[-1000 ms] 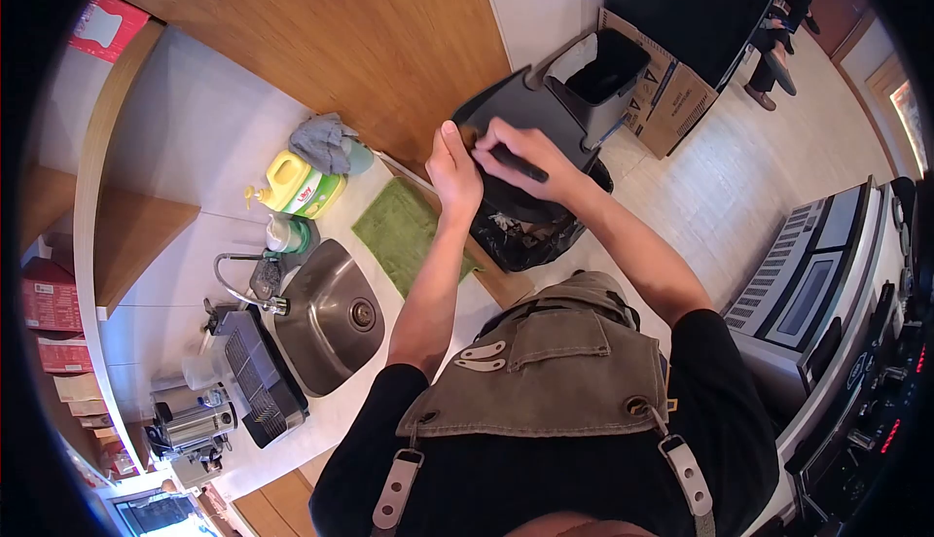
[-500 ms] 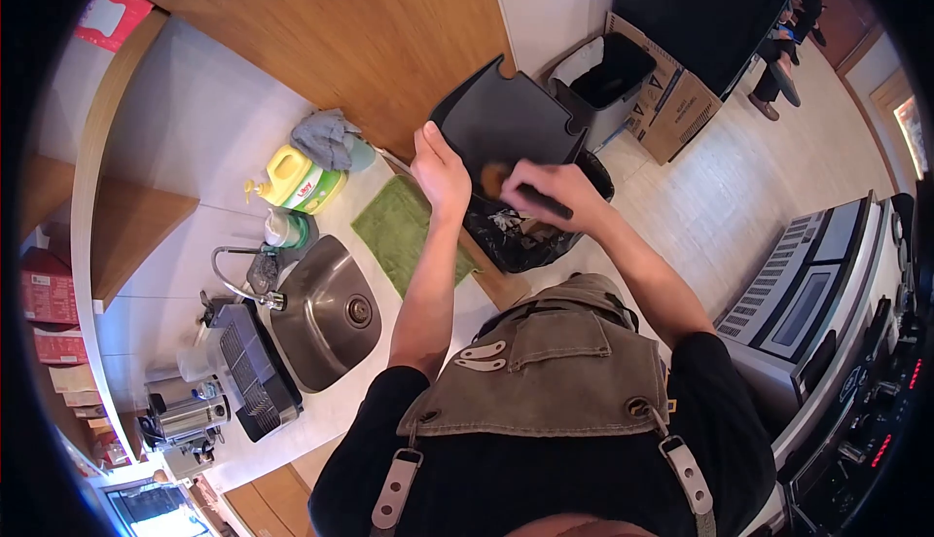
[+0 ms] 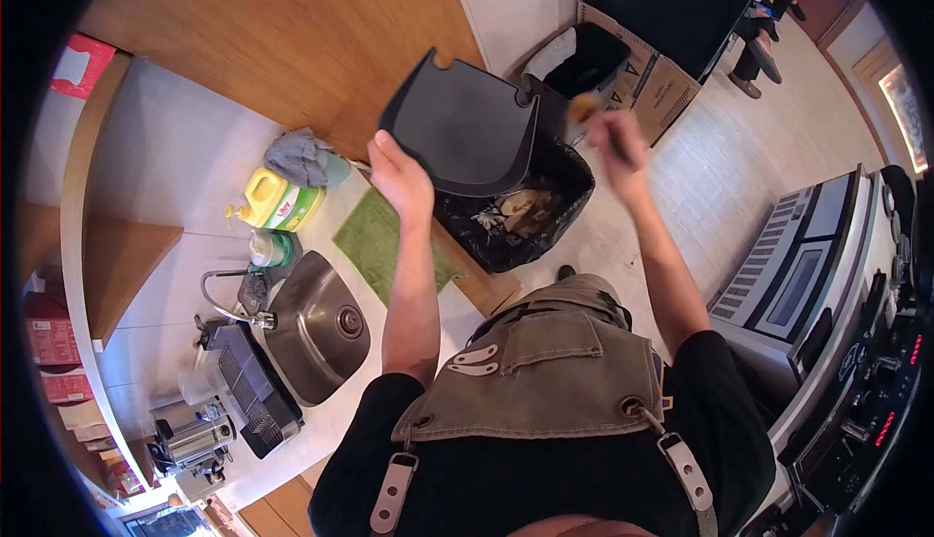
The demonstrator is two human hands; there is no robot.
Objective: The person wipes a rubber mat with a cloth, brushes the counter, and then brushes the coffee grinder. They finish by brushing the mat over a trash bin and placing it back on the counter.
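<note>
My left hand (image 3: pixel 402 184) grips the near left edge of a dark grey tray (image 3: pixel 465 124) with notched corners, its thumb on the rim. The tray is tilted over a bin lined with a black bag (image 3: pixel 567 192), where scraps and papers show. To the right of the tray, my right hand (image 3: pixel 620 148) is closed round the dark handle of a brush, blurred by motion. The brush's tan bristles (image 3: pixel 583 107) point up and away from me, apart from the tray.
A green cloth (image 3: pixel 375 240) lies on the counter beside the sink (image 3: pixel 321 328). Yellow soap jug (image 3: pixel 277 201), grey rag (image 3: pixel 299 158) and dish rack stand leftward. A second bin and a cardboard box (image 3: pixel 662 99) are ahead. Another person's legs show at top right; an oven is at right.
My right hand has moved the brush off the tray, to the right and away from me. The tray has shifted left in view, showing more of the lined bin.
</note>
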